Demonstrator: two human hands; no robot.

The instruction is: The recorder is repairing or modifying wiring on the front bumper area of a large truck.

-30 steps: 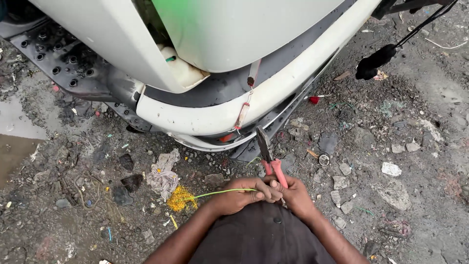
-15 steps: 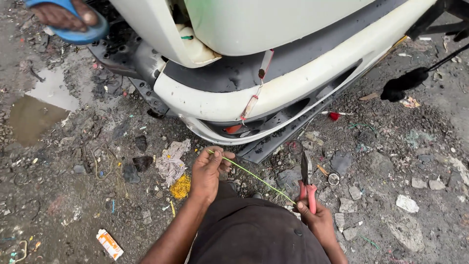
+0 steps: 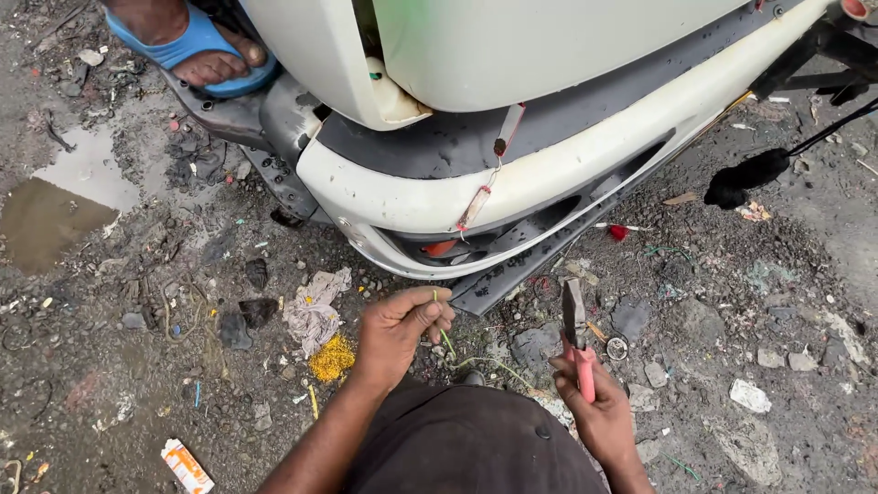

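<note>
We look down over our dark-clad knee [image 3: 466,448] at wet, littered ground [image 3: 119,366] in front of a white vehicle bumper [image 3: 549,174].

Left hand [image 3: 398,329]: fingers pinched narrow on the upper end of a thin yellow-green wire [image 3: 444,334]. The wire runs down from the fingertips, then curves right along the ground toward the other hand; its far end is hard to follow among the stones.

Right hand [image 3: 594,407]: wrapped around the pink handles of a pair of pliers [image 3: 576,334], held upright with the dark metal nose pointing up toward the bumper. We cannot tell whether the nose is parted. The 2 hands are apart, the wire lying between them.

Bumper: a short strip with a reddish lower end [image 3: 485,187] hangs down across its face from the dark panel above. A black lower trim piece [image 3: 512,270] juts out beneath, its end just above the left hand.

Surroundings: a crumpled pale rag [image 3: 313,306] and a small yellow clump [image 3: 331,359] lie left of the left hand. A brown puddle [image 3: 41,220] sits at far left. Another person's foot in a blue sandal [image 3: 197,46] rests at top left. A small orange-and-white packet [image 3: 186,465] lies near the bottom edge.
</note>
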